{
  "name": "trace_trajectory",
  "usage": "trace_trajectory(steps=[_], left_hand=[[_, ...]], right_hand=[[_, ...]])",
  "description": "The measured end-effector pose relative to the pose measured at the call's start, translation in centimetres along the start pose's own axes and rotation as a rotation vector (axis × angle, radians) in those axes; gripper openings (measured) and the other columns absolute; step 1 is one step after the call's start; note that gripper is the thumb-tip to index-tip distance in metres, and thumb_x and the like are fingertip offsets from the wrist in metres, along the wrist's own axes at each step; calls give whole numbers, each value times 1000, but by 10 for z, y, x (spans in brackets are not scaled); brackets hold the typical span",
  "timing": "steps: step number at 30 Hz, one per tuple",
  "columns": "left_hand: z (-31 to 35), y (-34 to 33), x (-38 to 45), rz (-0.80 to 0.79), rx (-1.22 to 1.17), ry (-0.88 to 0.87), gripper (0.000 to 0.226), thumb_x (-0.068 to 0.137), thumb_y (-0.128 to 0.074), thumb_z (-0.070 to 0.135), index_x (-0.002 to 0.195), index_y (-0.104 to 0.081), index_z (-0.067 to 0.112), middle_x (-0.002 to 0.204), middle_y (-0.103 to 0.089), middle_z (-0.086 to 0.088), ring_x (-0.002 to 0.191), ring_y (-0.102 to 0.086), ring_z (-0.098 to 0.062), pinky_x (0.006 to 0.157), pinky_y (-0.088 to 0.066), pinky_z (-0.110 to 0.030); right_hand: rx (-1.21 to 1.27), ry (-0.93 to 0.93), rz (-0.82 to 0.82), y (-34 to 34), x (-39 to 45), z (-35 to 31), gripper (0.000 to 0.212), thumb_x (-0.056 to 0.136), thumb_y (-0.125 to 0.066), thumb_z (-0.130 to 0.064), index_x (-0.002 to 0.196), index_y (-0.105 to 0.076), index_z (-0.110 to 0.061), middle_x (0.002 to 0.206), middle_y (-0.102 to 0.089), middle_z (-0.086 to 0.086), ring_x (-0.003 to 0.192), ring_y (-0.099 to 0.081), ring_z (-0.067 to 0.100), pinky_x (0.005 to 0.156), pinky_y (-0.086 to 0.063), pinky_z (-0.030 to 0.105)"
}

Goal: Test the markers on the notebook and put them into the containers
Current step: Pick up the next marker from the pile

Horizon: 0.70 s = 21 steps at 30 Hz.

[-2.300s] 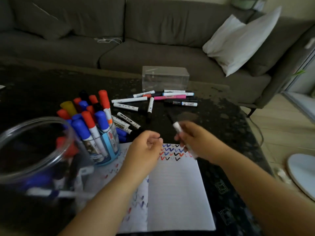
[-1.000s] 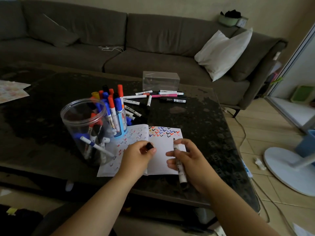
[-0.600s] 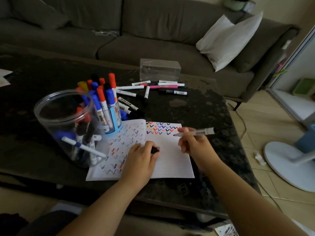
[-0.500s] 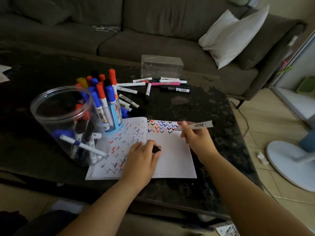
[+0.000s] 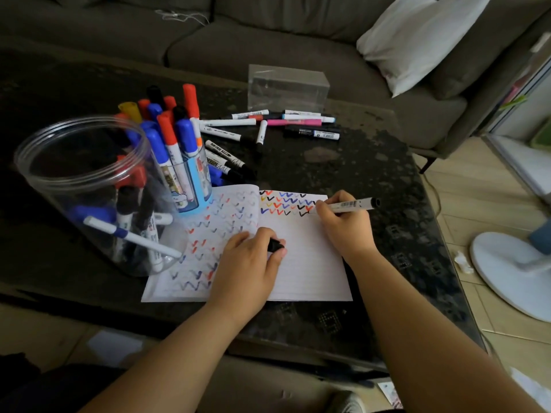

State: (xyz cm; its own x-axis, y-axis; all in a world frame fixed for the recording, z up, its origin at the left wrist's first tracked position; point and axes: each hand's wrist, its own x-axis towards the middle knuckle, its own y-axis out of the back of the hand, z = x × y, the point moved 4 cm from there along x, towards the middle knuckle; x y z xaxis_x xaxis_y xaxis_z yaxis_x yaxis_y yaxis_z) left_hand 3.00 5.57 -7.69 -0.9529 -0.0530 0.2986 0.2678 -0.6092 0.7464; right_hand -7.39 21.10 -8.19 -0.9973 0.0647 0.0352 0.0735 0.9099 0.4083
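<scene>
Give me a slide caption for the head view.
Right hand tests a marker on the notebook; left hand holds its cap.

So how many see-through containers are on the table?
3: a big round clear jar at the left, a smaller cup full of markers beside it, and a clear rectangular box at the table's far edge.

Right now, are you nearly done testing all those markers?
Partway. Many markers already stand in the blue cup and clear jar. The right hand is testing a marker on the notebook; the left hand holds its cap. Loose markers remain.
</scene>
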Motion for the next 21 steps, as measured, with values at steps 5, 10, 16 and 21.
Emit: trace_trajectory(steps=[5, 10, 16, 21], left_hand=[[1, 1, -1, 6, -3, 5, 18, 93, -54, 25, 104, -57, 11, 102, -67, -3, 98, -57, -21, 96, -38, -31], [0, 2, -1, 11, -11, 13, 19, 93, -52, 27, 105, -56, 12, 103, -66, -1, 98, -55, -19, 97, -37, -29], [0, 0, -1, 10, 2, 4, 17, 92, -55, 24, 101, -57, 10, 98, -67, -2, 95, -57, -21, 93, -40, -32], [1, 2, -1, 26, -19, 13, 22, 94, -49, 30, 108, -55, 13, 105, -64, -1, 102, -53, -16, 96, -36, -26]], right_hand=[[-39, 8, -23, -1, 0, -1, 18, 90, -63, -22, 75, -53, -18, 73, -61, -8, 57, -58, -10, 46, -39, 5], [-50, -17, -15, -1, 3, 1, 21, 89, -62, -21, 74, -51, -12, 70, -60, -5, 58, -55, 3, 45, -39, 9], [-17, -23, 43, 0, 4, 3, 17, 90, -61, -17, 76, -52, -11, 68, -59, -1, 60, -55, 8, 49, -42, 13], [10, -31, 60, 2, 5, 7, 18, 90, -62, -19, 76, -53, -11, 65, -56, -2, 56, -51, 4, 46, -40, 10]])
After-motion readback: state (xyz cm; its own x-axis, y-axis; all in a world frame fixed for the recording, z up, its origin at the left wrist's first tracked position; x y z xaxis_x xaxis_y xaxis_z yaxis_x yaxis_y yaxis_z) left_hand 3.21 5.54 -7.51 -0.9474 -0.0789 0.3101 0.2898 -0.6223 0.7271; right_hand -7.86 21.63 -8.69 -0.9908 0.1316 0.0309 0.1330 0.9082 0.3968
